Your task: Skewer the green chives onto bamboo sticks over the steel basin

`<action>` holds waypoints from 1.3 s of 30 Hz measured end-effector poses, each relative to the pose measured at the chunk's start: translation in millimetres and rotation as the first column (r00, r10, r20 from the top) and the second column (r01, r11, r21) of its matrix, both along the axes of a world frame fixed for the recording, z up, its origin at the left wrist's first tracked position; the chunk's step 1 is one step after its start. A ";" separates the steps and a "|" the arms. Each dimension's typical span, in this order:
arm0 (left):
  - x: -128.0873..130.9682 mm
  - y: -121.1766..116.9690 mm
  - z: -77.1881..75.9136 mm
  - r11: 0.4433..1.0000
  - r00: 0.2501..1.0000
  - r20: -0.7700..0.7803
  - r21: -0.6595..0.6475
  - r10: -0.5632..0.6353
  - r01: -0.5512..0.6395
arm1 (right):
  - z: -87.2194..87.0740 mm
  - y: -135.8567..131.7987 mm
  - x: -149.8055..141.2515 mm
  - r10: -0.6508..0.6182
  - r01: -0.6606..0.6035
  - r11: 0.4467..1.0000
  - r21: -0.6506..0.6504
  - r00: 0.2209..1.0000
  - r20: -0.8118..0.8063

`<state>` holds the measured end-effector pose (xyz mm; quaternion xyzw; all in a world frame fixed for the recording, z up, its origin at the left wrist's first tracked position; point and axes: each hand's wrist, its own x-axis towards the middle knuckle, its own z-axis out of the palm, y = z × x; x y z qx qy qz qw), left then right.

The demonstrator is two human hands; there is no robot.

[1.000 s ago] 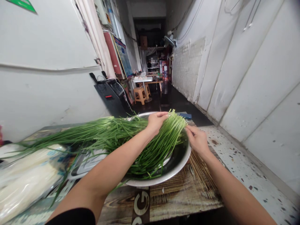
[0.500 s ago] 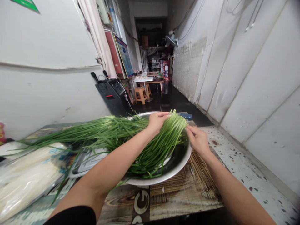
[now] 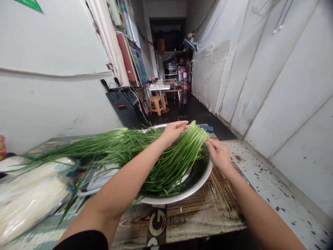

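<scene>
A large heap of garlic chives (image 3: 166,163) lies in a round metal basin (image 3: 192,192), their pale cut ends bunched toward the far right rim. My left hand (image 3: 173,132) is over the far side of the basin beside those ends, its fingers stretched out and holding nothing visible. At the right rim my right hand (image 3: 218,151) is closed, thumb and forefinger pinched against the outermost stalk ends. What sits between those fingertips is too small to make out. Thin wooden skewers (image 3: 225,194) are spread on the table under and beside my right forearm.
More garlic chives (image 3: 85,146) stretch left across a pale tray (image 3: 97,177). Clear plastic packs of something whitish (image 3: 31,201) lie at the left. A blue object (image 3: 206,128) is behind the basin. The wooden table (image 3: 197,225) ends at the front and right.
My left hand has shifted slightly left and its fingers have straightened from a pinch. My right hand stays almost where it was, still pinching by the stalk ends.
</scene>
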<state>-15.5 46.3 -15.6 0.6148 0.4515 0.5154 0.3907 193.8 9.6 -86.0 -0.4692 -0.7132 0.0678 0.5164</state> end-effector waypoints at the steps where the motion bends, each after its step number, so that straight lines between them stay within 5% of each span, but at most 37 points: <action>1: 0.9 -0.3 -0.9 1.000 1.000 0.019 -0.017 -0.019 0.019 | 0.1 0.0 -0.1 0.006 -0.006 1.000 0.001 1.000 0.000; 5: 3.5 -3.6 -1.9 0.987 0.986 -0.033 -0.015 -0.161 0.160 | 3.1 -1.8 -0.2 0.029 -0.029 0.999 0.023 1.000 -0.008; 11: 3.3 -8.8 2.6 0.981 0.980 0.075 -0.052 -0.182 0.186 | 13.4 -4.9 3.8 0.056 -0.055 0.998 -0.008 0.998 0.031; 21: -0.5 -14.9 1.6 0.931 0.942 0.029 -0.147 -0.333 0.334 | 15.9 -9.4 7.3 0.080 -0.090 0.994 0.063 0.986 0.149; 29: 9.3 -11.7 6.4 0.957 0.948 -0.126 -0.060 -0.291 0.285 | 14.1 -9.7 -4.9 0.073 -0.068 0.995 0.072 0.995 -0.067; 32: 4.6 -14.2 15.8 0.936 0.871 -0.351 -0.057 -0.343 0.346 | 21.8 -15.1 -5.5 0.064 -0.057 0.993 0.102 0.996 -0.069; 35: -9.4 -15.4 24.3 0.894 0.733 -0.515 -0.195 -0.444 0.404 | 36.9 -15.3 2.5 -0.010 0.018 0.989 0.147 0.998 -0.057; 39: -30.9 -9.5 24.6 0.903 0.680 -0.594 -0.302 -0.430 0.307 | 69.4 1.3 18.1 -0.152 0.184 0.964 0.194 0.974 -0.170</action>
